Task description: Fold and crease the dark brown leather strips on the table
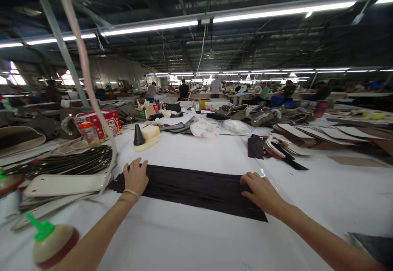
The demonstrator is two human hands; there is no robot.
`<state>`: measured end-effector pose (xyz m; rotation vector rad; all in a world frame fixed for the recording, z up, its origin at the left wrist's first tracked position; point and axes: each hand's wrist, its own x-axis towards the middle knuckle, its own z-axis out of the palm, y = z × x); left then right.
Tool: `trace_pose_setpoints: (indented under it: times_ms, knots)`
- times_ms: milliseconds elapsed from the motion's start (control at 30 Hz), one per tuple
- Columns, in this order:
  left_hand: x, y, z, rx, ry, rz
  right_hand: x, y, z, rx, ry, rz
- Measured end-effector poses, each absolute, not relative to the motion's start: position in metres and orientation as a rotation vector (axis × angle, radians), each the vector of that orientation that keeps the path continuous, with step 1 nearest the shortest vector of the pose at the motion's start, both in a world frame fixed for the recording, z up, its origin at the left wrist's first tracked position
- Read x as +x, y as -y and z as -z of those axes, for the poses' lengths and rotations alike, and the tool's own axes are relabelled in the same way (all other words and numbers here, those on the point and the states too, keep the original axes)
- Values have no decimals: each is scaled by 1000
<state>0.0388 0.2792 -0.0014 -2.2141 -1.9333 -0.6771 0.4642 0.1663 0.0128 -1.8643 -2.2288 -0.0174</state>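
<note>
Black cloth (193,190) under your left hand (135,177) and right hand (261,191), grip unclear. Likely flattening; next needs even tension.

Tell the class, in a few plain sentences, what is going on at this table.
A person has both bare hands on a long dark sheet, which lies lightly creased on a white table. The left hand is near its left end, the right hand near its right end. Left of the sheet are pale strips and a bottle with a green nozzle. Beyond it stands a cream block with a black upright part. Other people are farther back.
</note>
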Motion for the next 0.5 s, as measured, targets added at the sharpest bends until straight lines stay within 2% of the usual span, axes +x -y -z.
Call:
trace_pose_setpoints:
  times_ms: [233,367,500]
  knots:
    - [151,-233,23,-2651,1142,493,420,-137,-9,-1604,2445,201]
    - [190,-219,40,-2760,953,426,415,-114,-10,-1681,2427,209]
    - [189,-219,61,-2855,757,522,434,-61,-28,-1870,2349,140]
